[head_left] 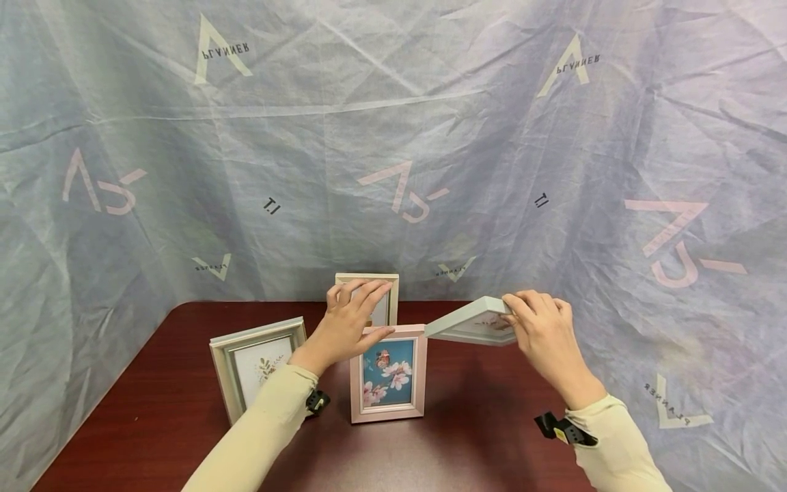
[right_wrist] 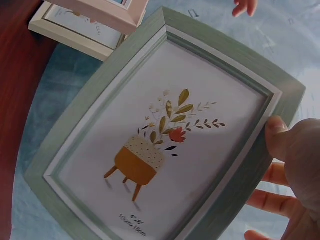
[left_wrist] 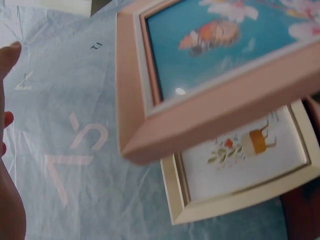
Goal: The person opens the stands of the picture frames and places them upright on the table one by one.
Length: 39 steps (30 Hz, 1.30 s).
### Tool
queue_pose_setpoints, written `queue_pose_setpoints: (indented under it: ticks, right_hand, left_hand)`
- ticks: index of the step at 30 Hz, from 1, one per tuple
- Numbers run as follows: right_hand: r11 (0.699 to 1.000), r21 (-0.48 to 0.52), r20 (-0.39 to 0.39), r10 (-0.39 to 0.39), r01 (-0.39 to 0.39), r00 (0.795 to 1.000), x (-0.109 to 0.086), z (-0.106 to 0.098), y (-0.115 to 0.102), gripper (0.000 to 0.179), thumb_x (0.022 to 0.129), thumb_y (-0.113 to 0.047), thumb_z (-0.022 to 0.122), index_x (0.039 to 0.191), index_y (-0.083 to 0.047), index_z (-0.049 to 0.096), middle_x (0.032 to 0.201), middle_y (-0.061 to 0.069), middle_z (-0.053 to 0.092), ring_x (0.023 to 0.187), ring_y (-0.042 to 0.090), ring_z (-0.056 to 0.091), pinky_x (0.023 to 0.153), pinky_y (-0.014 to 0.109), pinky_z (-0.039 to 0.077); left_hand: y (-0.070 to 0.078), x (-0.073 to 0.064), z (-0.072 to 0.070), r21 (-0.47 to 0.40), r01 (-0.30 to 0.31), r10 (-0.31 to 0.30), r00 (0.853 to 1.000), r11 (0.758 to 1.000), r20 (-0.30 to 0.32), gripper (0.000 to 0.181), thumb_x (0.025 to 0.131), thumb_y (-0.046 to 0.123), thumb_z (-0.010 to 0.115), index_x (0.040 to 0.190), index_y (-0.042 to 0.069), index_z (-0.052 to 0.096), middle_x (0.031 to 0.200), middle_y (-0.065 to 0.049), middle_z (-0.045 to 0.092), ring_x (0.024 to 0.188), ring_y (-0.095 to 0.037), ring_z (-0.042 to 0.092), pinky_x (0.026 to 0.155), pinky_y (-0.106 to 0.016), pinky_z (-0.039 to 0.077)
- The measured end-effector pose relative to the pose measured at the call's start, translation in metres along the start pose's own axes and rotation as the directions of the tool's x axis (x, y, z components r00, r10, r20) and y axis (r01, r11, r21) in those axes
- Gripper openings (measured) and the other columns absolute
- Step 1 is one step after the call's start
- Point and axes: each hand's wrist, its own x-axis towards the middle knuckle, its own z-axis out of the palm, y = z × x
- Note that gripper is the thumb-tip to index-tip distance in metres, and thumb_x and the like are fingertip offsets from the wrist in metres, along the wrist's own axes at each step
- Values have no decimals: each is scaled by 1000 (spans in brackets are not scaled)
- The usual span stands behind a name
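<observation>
My right hand (head_left: 547,335) grips a pale green picture frame (right_wrist: 95,110) by one edge, thumb on the front and fingers behind. The frame is tilted above the table, and its picture shows a plant in an orange-and-cream pot. My left hand (head_left: 344,328) is held over the top of a pink picture frame (head_left: 419,376), its fingers extended and holding nothing. Blossoms on blue fill the upright pink frame. Behind it stands a cream picture frame (left_wrist: 175,195), partly hidden by the left hand and the pink frame in the head view.
A champagne-coloured picture frame (head_left: 221,383) stands at the left, partly behind the left forearm. The dark red table (head_left: 154,410) reaches back to a grey-blue printed cloth (head_left: 307,171) that hangs behind and at both sides.
</observation>
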Motion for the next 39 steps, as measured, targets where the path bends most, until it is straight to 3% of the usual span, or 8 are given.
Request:
queue_pose_setpoints:
  ticks: [2,5,11,16,21,28,33,39]
  right_hand:
    - [1000,0,10,26,-26,1000,-1,-1,-1,30,82,-4,74,110,-4,66,101,15,61,87,37,55,77,56,33]
    - [998,6,17,66,-67,998,-1,-3,-4,31,81,-1,76,110,-4,66,100,14,62,86,35,55,77,54,33]
    - [987,21,49,160,-162,986,-3,-4,-7,29,82,0,75,109,-4,65,98,12,61,84,33,54,76,52,32]
    - [965,34,77,258,-261,963,-8,-4,-9,26,86,1,72,109,-5,63,94,12,59,83,33,53,74,54,34]
    - [931,64,91,352,-358,931,-15,-1,-10,22,90,-1,69,111,-5,64,92,12,59,79,32,52,71,53,34]
    - [859,151,108,478,-490,872,-27,3,-8,20,95,-3,64,115,-4,64,97,14,60,86,32,57,72,49,32]
    - [826,169,119,524,-537,843,-37,6,-5,19,97,-4,63,116,-2,64,100,15,61,88,32,64,74,49,45]
    - [788,171,158,571,-591,806,-49,11,-3,20,99,-7,61,118,-2,63,105,16,62,92,32,62,75,47,46]
  left_hand:
    - [4,-1,4,7,10,-10,1000,1000,15,67,97,52,54,145,6,43,141,-10,46,123,-34,37,92,-55,21]
    - [10,-2,10,1,21,-21,999,1000,32,70,92,47,63,146,6,42,141,-10,46,124,-34,37,92,-54,23]
    - [20,-3,16,-48,46,-43,997,998,63,66,100,51,51,148,8,37,143,-8,43,125,-33,36,91,-53,24]
    - [26,-3,19,-61,71,-66,995,996,81,70,94,43,64,149,9,36,142,-7,42,125,-33,36,90,-52,24]
    - [34,-3,25,-46,83,-79,994,995,72,75,89,40,71,148,8,37,141,-7,43,124,-32,36,90,-51,24]
    - [49,0,37,-23,116,-114,991,993,73,73,90,39,71,147,9,39,138,-8,45,123,-33,37,92,-53,24]
    - [58,3,42,-21,162,-158,978,987,135,68,92,41,68,148,12,41,139,-5,44,126,-31,36,96,-52,23]
    - [64,5,47,-41,187,-175,963,982,206,63,95,42,64,148,14,43,142,-5,44,129,-31,35,98,-52,25]
